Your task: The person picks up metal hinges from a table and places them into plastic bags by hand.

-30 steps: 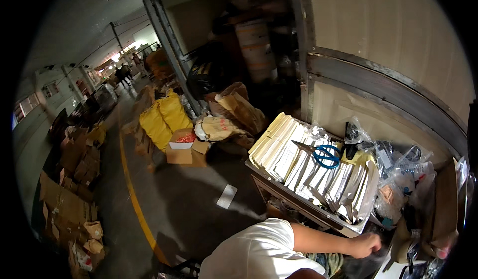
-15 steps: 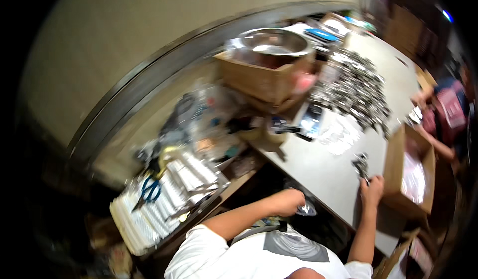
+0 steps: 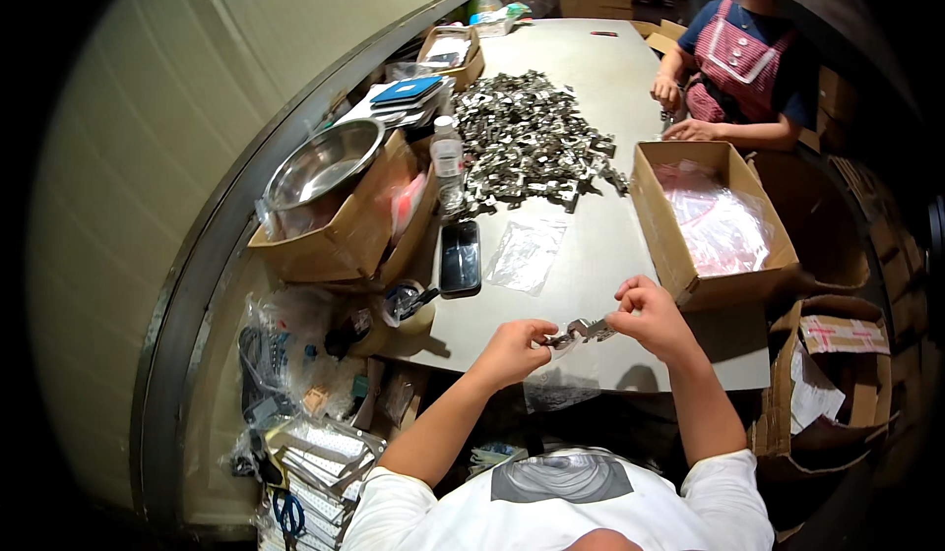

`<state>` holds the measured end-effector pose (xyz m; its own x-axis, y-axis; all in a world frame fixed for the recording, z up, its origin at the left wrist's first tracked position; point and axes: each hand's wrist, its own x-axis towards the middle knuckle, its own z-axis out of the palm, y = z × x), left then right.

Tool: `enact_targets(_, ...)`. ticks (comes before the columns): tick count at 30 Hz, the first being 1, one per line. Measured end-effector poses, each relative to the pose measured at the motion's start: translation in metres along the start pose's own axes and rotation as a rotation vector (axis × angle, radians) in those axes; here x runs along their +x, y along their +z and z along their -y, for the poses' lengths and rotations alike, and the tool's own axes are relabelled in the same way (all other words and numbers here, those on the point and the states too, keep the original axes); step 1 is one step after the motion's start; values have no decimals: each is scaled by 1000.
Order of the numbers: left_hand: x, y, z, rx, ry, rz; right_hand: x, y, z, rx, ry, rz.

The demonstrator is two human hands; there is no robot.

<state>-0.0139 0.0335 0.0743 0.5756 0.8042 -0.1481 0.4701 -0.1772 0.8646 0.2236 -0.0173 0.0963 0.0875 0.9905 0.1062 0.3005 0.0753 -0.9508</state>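
Just above the table's near edge, both my hands meet around silver metal pieces that look like cabinet hinges (image 3: 589, 331). My right hand (image 3: 655, 323) pinches them at one end between thumb and fingers. A clear plastic bag (image 3: 561, 390) hangs from my left hand (image 3: 514, 351), whose fingers are closed beside the hinges' other end. Where the bag's mouth lies against the metal is too small to make out. Beyond my hands a flat clear bag (image 3: 528, 254) lies on the table (image 3: 600, 236). A large heap of similar hinges (image 3: 527, 138) covers the table farther off.
An open carton of clear bags (image 3: 719, 218) stands at the right. On the left are a phone (image 3: 460, 259), a water bottle (image 3: 448, 157) and a steel bowl (image 3: 325, 164) on a carton. Across the table, a co-worker (image 3: 738, 69) handles metal pieces. Blue scissors (image 3: 288, 514) lie lower left.
My left hand has come up from near my lap, bringing the clear bag. My right hand has drawn the hinges in from over the table to meet it. The view has turned right.
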Motion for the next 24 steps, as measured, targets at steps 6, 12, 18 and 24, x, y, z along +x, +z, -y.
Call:
enact_targets(6,27,5,-9,-2,35,125,40,7,59,-932,-229,148)
enact_targets(12,32,2,-31,-557,-78,328,57,28,88,-1151,-227,289)
enact_targets(18,35,-10,-36,-622,-108,280,58,34,69,-1229,-199,238)
enact_targets(24,41,-25,-41,-587,-145,302,63,37,73,-1128,-475,245)
